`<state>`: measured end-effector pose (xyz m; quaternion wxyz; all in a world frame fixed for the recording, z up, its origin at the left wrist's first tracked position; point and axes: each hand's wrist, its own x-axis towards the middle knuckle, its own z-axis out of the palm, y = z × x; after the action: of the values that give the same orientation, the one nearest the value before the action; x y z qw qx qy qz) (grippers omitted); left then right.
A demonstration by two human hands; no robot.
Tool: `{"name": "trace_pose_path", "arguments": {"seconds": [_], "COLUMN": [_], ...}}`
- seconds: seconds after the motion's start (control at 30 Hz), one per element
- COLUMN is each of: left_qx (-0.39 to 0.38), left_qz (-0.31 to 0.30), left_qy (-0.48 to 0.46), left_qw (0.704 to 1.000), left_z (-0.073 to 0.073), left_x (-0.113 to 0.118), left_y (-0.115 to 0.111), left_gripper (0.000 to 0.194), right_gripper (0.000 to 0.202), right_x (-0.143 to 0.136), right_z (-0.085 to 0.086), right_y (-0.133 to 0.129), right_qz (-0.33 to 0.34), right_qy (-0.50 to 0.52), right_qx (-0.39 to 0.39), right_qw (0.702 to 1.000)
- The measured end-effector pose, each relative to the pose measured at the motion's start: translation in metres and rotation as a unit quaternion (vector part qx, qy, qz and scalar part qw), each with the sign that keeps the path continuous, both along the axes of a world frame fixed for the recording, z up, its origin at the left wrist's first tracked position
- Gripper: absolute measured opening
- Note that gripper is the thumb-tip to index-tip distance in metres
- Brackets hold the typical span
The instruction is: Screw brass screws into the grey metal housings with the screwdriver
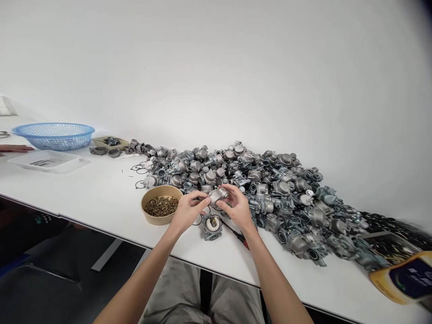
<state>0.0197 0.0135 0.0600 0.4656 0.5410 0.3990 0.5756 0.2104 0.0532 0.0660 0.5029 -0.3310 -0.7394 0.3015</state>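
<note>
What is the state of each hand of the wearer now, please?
Left hand: closed, holding one side of a gray metal part.
Right hand: closed, holding the other side of it.

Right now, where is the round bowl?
In the head view, the bowl sits left of centre on the table, just left of the left hand, near the metal parts.

Both my hands meet in front of me, thumbs turned inward.
My left hand [188, 209] and right hand [240, 209] pinch from opposite sides, fingers curled and fingertips near each other; my left thumb [203, 205] and right thumb [223, 207] point towards one another, while my bare left forearm [145, 274] and right forearm [273, 274] slant in from below, spread wide apart.
</note>
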Motion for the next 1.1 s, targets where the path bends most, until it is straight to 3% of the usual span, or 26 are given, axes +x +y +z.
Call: {"name": "trace_pose_path", "arguments": {"seconds": [0.17,0.3,0.4,0.47,0.53,0.6,0.67,0.73,0.8,0.93,1.1], "left_qx": [-0.034,0.007,0.041,0.049,0.060,0.071,0.072,0.066,0.057,0.037,-0.024], "left_qz": [0.005,-0.023,-0.079,-0.145,-0.183,-0.154,-0.075,-0.007,0.021,0.015,-0.023], "left_qy": [0.006,0.100,0.212,0.273,0.302,0.310,0.317,0.325,0.326,0.319,0.313], "left_qw": [0.999,0.995,0.973,0.950,0.934,0.936,0.943,0.943,0.944,0.947,0.949], "left_z": [-0.005,-0.004,-0.009,-0.018,-0.028,-0.040,-0.049,-0.055,-0.057,-0.055,-0.056], "left_x": [0.007,0.000,-0.012,-0.016,-0.016,-0.010,0.000,0.011,0.018,0.022,0.019], "left_y": [0.002,0.001,-0.001,-0.001,-0.001,0.000,0.001,0.000,-0.002,-0.006,-0.008], "left_gripper": [0.035,0.034,0.048,0.066,0.071,0.067,0.069,0.072,0.069,0.065,0.079], "right_gripper": [0.060,0.057,0.057,0.052,0.048,0.049,0.055,0.063,0.067,0.070,0.067], "right_x": [0.000,0.008,0.018,0.026,0.032,0.036,0.036,0.034,0.031,0.030,0.029], "right_z": [-0.004,-0.001,0.006,0.012,0.016,0.019,0.020,0.022,0.023,0.026,0.025], "right_y": [-0.002,0.000,0.001,0.001,0.000,-0.002,-0.004,-0.006,-0.007,-0.009,-0.008], "right_qz": [-0.001,-0.013,0.011,0.040,0.059,0.070,0.078,0.085,0.090,0.119,0.169], "right_qy": [-0.119,-0.158,-0.190,-0.210,-0.229,-0.258,-0.293,-0.325,-0.342,-0.330,-0.287], "right_qx": [0.054,0.055,0.027,0.011,0.010,0.007,-0.005,-0.019,-0.028,-0.038,-0.042], "right_qw": [0.991,0.986,0.981,0.977,0.971,0.964,0.953,0.942,0.935,0.935,0.942]}}
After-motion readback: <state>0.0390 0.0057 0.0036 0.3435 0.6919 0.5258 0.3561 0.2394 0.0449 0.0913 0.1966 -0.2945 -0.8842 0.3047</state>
